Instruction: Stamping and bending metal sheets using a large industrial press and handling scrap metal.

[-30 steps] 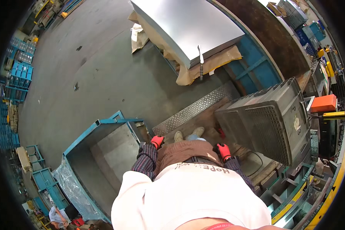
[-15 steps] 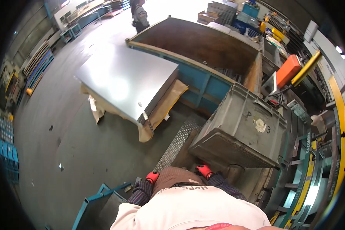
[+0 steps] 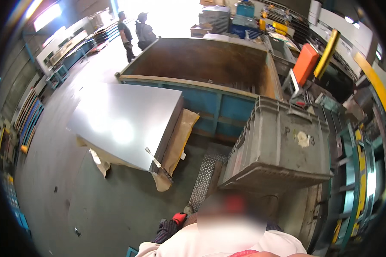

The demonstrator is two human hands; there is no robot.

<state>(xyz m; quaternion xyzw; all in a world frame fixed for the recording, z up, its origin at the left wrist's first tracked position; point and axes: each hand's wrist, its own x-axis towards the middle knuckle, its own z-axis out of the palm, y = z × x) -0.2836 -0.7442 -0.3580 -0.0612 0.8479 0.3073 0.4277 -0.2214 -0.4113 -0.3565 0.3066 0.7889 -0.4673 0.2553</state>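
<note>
My left hand (image 3: 179, 219), in a red glove below a dark striped sleeve, hangs beside my body at the bottom of the view. It looks compact, but its fingers are too small to make out. Just ahead of it a greyish shoe tip (image 3: 188, 209) meets a strip of diamond tread plate (image 3: 203, 174). A blurred patch covers the front of my body; the red smear (image 3: 233, 203) inside it seems to be my right hand, its fingers hidden. Nearest on that side is a large grey plastic crate (image 3: 283, 141), tilted on its side.
A stack of shiny metal sheets (image 3: 128, 122) on brown paper, a brush-like tool (image 3: 153, 156) at its corner, stands left ahead. Behind is a big blue rusty bin (image 3: 197, 103). Green and yellow metal frames (image 3: 356, 184) line the right. Two people (image 3: 125, 36) stand far off.
My view has shifted, so the sheets, bin and crate sit lower. A second distant person has come into view. My left hand sits lower, and the right one is now smeared by the blurred patch.
</note>
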